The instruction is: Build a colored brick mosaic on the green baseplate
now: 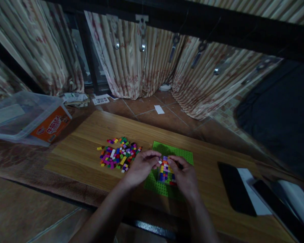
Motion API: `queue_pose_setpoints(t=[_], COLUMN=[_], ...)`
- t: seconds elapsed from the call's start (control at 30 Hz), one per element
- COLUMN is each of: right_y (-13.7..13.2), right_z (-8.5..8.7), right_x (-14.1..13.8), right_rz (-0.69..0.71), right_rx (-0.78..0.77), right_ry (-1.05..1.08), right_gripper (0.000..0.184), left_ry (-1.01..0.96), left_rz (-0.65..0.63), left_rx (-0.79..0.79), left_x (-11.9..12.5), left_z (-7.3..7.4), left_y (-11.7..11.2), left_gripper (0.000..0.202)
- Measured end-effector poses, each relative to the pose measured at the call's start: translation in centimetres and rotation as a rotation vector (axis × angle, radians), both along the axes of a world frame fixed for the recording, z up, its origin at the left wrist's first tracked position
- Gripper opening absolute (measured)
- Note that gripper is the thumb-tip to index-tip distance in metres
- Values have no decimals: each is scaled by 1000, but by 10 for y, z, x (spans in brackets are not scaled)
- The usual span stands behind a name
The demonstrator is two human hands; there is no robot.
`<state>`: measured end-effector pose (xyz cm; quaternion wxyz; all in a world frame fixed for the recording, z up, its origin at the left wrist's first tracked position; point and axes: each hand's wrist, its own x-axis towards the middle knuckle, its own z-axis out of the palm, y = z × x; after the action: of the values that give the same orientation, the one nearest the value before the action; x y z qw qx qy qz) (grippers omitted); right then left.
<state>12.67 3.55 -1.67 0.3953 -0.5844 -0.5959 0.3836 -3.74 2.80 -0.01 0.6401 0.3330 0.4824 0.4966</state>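
A green studded baseplate (183, 152) lies on the wooden table (88, 131). On it stands a multicoloured build of toy bricks (164, 172). My left hand (143, 167) is at the build's far left corner, thumb and forefinger pinched on a small white brick (160, 162). From the other side, my right hand (184, 173) has its fingers closed against the build's far right edge, partly covering it. To the left of my left hand, a loose pile of small toy bricks (118, 157) in many colours is spread over the wood.
A clear plastic bin (27, 135) with an orange label stands left of the table. At the right end lie a black flat object (234, 189), a white sheet (254, 192) and a dark phone-like slab (273, 199). Striped curtains (126, 67) hang behind.
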Motion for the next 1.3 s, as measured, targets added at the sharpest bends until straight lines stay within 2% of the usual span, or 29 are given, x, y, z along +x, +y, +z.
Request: queue_pose_setpoints(t=[0.13, 0.23, 0.33, 0.43, 0.53, 0.77, 1.1, 1.2, 1.3], right_y=[-2, -6, -11, -14, -15, -17, -18, -17, -12], right_z=[0, 4, 10, 15, 15, 18, 23, 22, 19], right_x=[1, 0, -3, -6, -8, -6, -6, -3, 5], right_rz=[-20, -52, 46, 132, 155, 224, 218, 171, 40], right_rx=[70, 264, 425, 482, 499, 489, 502, 477, 420], right_ry=[3, -61, -162, -266, -303, -338, -394, -321, -220], right_gripper=[30, 24, 17, 15, 14, 19, 16, 15, 13], left_ry=[-45, -117, -217, -299, -316, -182, -216, -224, -183], left_rz=[17, 37, 52, 27, -3, -37, -57, -81, -65], left_rx=[-23, -59, -93, -103, -101, -80, -82, -72, -80], left_x=[0, -1, -2, -3, -3, -5, -2, -2, -3], left_z=[2, 3, 4, 5, 6, 10, 6, 7, 9], left_y=[-2, -3, -4, -5, -5, -6, -5, -6, -6], left_gripper=[14, 17, 22, 26, 28, 28, 36, 34, 30])
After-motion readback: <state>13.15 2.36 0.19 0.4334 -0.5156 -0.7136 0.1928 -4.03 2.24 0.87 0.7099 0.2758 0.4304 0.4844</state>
